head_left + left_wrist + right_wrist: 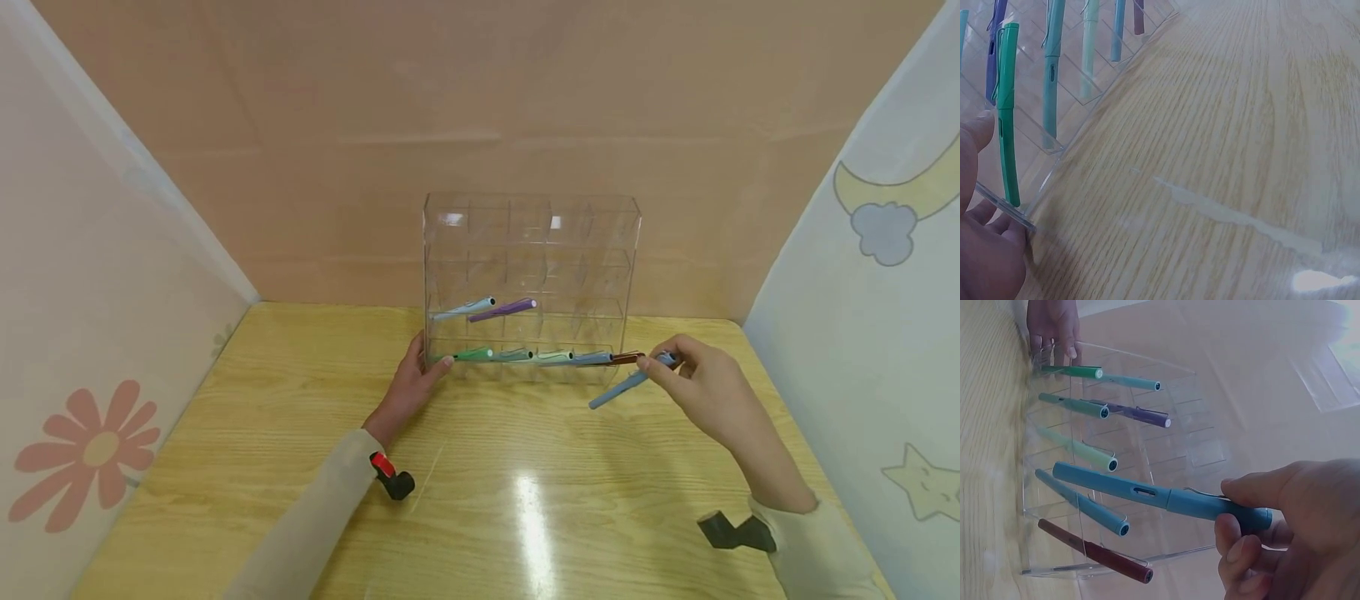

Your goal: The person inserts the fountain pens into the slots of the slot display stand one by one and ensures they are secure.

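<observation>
A clear acrylic pen rack (487,250) stands upright at the back of the table. My left hand (412,379) grips its lower left side, thumb in front and fingers behind the edge. In my right hand (697,379), thumb and fingers pinch a blue pen (1166,499) by its cap end, the other end pointing left, in front of the rack's lower right corner. The bottom row holds a green pen (1006,119), a teal one (1075,405), a pale green one (1085,450), another blue one (1085,503) and a dark red pen (1097,550). Above lie a light blue pen (465,308) and a purple pen (502,310).
The wooden table (480,467) extends in front of the rack, with a bright reflection near its front. A brown backdrop (337,167) rises behind. Printed side panels stand at left, with a flower (101,450), and at right, with a moon (915,187).
</observation>
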The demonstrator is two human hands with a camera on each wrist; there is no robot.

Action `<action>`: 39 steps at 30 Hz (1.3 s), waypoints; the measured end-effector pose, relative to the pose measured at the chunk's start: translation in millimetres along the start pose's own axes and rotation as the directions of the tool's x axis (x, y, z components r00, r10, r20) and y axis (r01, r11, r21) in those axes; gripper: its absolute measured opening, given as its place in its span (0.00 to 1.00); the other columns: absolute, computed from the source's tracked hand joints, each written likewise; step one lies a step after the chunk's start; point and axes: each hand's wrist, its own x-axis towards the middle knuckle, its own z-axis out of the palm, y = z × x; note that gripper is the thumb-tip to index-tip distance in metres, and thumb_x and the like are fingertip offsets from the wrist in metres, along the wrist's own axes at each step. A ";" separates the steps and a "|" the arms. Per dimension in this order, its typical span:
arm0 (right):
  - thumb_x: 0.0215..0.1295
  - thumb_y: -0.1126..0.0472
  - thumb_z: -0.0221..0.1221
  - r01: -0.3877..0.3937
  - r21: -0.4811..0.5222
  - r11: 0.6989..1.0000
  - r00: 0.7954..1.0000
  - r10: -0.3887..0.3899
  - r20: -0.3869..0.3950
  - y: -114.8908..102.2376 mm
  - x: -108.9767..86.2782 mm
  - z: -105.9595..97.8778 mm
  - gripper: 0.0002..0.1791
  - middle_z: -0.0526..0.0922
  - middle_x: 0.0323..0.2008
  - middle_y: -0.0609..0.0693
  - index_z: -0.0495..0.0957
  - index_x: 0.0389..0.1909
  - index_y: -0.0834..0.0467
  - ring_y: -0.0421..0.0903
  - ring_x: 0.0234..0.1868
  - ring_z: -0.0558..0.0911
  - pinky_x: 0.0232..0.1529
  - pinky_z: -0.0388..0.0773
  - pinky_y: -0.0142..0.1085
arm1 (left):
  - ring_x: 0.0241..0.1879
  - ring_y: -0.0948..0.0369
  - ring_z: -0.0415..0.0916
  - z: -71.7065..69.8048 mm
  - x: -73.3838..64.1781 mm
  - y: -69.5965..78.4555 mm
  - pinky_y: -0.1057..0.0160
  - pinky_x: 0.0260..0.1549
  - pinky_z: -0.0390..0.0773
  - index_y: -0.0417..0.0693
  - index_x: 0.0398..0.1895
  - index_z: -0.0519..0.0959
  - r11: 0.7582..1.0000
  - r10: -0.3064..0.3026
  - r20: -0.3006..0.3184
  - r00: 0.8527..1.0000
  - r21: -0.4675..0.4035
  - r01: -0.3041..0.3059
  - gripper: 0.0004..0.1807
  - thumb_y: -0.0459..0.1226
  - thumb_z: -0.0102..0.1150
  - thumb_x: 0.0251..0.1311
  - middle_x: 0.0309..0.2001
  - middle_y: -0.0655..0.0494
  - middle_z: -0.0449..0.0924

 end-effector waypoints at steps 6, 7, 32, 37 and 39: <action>0.80 0.41 0.58 0.001 0.001 1.000 1.000 -0.001 -0.018 -5.1 0.0 -1.8 0.22 0.71 0.23 0.49 0.82 0.52 0.56 0.43 0.20 0.66 0.20 0.64 0.37 | 0.87 0.40 0.46 0.5 0.6 0.8 0.37 0.84 0.52 0.52 0.89 0.41 1.000 -0.018 -0.008 1.000 0.012 0.018 0.45 0.46 0.56 0.81 0.88 0.44 0.45; 0.80 0.41 0.58 0.003 0.000 1.000 1.000 -0.003 -0.025 -6.1 -0.3 -2.2 0.22 0.71 0.23 0.49 0.82 0.53 0.56 0.43 0.19 0.66 0.20 0.64 0.37 | 0.87 0.40 0.46 0.5 0.5 1.0 0.37 0.84 0.52 0.52 0.89 0.42 1.000 -0.021 -0.009 1.000 0.014 0.021 0.45 0.46 0.56 0.81 0.88 0.44 0.45; 0.80 0.44 0.60 0.090 0.089 0.992 0.985 -0.075 -0.155 -24.2 5.9 -5.0 0.17 0.76 0.22 0.46 0.84 0.53 0.53 0.42 0.19 0.70 0.18 0.64 0.37 | 0.86 0.39 0.49 1.9 0.9 -0.3 0.38 0.83 0.54 0.47 0.88 0.44 1.000 -0.003 -0.026 1.000 0.007 0.004 0.45 0.42 0.58 0.80 0.87 0.41 0.48; 0.80 0.44 0.60 0.097 0.092 0.991 0.983 -0.081 -0.164 -26.1 9.9 -3.5 0.18 0.78 0.25 0.47 0.84 0.55 0.53 0.41 0.20 0.72 0.19 0.66 0.36 | 0.86 0.39 0.48 2.2 0.4 -1.4 0.38 0.83 0.52 0.48 0.88 0.44 1.000 -0.007 -0.029 1.000 0.018 0.008 0.45 0.43 0.58 0.80 0.87 0.41 0.47; 0.80 0.43 0.60 0.099 0.097 0.990 0.983 -0.082 -0.163 -26.9 11.4 -2.4 0.19 0.80 0.26 0.48 0.84 0.56 0.53 0.41 0.21 0.73 0.19 0.66 0.36 | 0.86 0.39 0.48 2.2 0.2 -1.8 0.38 0.83 0.52 0.48 0.88 0.44 1.000 -0.008 -0.029 1.000 0.022 0.009 0.45 0.43 0.58 0.80 0.87 0.41 0.47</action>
